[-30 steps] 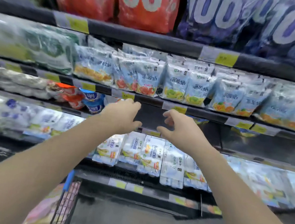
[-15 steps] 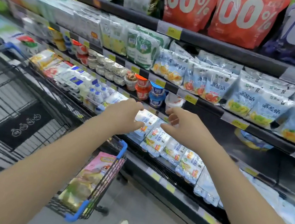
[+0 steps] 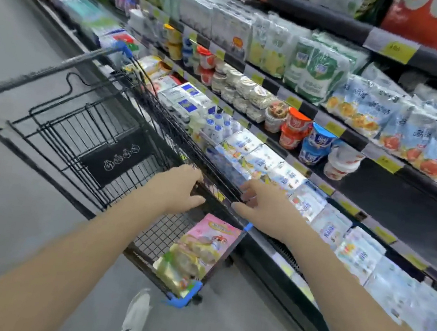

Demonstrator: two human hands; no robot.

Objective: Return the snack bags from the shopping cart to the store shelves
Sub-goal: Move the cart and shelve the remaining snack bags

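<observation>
- The shopping cart [image 3: 42, 72] is now filling the left and middle of the head view. A second ago the view was facing the shelves head on, so the person is turning away from the shelves and towards the cart.
- The left hand [image 3: 177, 187] is coming down from shelf height and is now hovering over the cart's shelf-side rim. It is released, with the fingers loosely curled and holding nothing. Whether they are touching the wire cannot be told.
- The snack bag [image 3: 200, 249], pink and yellow, is lying inside the cart at its near end, leaning against the end wall just below both hands. It is the only bag showing in the cart.
- The right hand [image 3: 264, 208] is dropping in the same way and is now just outside the cart's rim, on the shelf side. It is also released and empty, with the fingers stretching towards the left hand.
- The store shelves [image 3: 390, 195] are running along the cart's right side, close against it, with a bare dark stretch on the middle level.
- Judging by the empty hands, one placement is probably finished and the person is reaching for the bag that remains.
</observation>
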